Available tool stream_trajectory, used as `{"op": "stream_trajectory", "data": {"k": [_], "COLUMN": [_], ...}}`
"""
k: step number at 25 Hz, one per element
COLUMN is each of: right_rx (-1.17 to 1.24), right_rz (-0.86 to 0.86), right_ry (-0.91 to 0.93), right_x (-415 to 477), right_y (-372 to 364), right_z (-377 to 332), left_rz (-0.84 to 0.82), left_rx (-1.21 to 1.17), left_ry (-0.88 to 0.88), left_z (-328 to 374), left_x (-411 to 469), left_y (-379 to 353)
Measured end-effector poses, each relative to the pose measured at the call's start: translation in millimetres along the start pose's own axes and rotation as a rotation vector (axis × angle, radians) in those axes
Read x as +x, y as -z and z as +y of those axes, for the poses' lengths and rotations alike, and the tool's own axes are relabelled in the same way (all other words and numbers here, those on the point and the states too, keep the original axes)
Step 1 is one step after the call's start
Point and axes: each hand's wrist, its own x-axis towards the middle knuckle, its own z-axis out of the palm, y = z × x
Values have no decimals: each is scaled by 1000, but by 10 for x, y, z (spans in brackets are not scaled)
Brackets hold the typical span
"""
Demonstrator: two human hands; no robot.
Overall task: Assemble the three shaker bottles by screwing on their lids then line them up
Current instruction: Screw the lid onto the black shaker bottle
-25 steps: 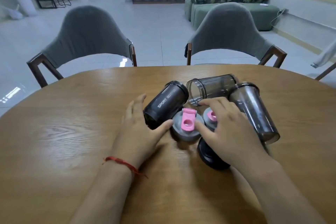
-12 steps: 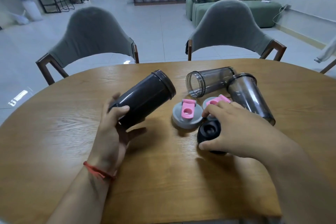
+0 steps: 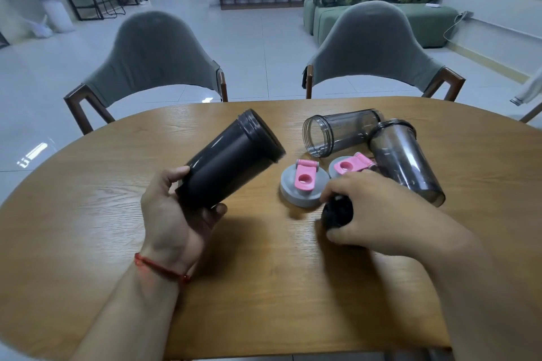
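My left hand (image 3: 173, 214) grips the base of a black shaker bottle (image 3: 228, 158), tilted with its open mouth pointing up and to the right, lifted off the table. My right hand (image 3: 369, 214) is closed over a black lid (image 3: 337, 211) that rests on the wood; most of the lid is hidden under the fingers. Two smoky clear bottles lie on their sides: one (image 3: 340, 132) with its mouth facing left, the other (image 3: 404, 161) angled beside it. Two grey lids with pink caps sit between them, one (image 3: 303, 184) in plain view, one (image 3: 349, 165) partly behind my right hand.
The oval wooden table (image 3: 264, 287) carries everything. Two grey chairs (image 3: 158, 58) (image 3: 375, 50) stand at its far edge. Beyond them are a tiled floor, a green sofa (image 3: 410, 17) and bar stools at the back left.
My left hand took the black bottle off the table and lifted it leftward, mouth tilted up. My right hand left the pink-capped lids and closed on the black lid.
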Motion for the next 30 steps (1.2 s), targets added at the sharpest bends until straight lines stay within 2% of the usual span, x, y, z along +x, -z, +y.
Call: {"op": "stream_trajectory", "data": {"k": [4,7,10,18,27,30], "right_rx": [495,1082,1351,1440,1392,1280], "right_rz": [122,207,260,233,247,264], "right_ry": [27,44,49,79,57,11], "right_x": [-29,91,189,208,213,207], "right_y": [133,50,-80,-117,-148,-146], "right_z": [22,-25,-96,-147,-202,-224], "left_rz": [56,-32,-123,-175,-192,-206], "left_rx": [85,139,274,368,439,571], "left_ry": [-100,-128,-200,-254,-299,-459], "left_z": [-35,-62,-121,-174,-180,-181], "left_x": [36,-1,-29,-33,-48,-94], "left_y": [42,14,-32,-44,-24,1]}}
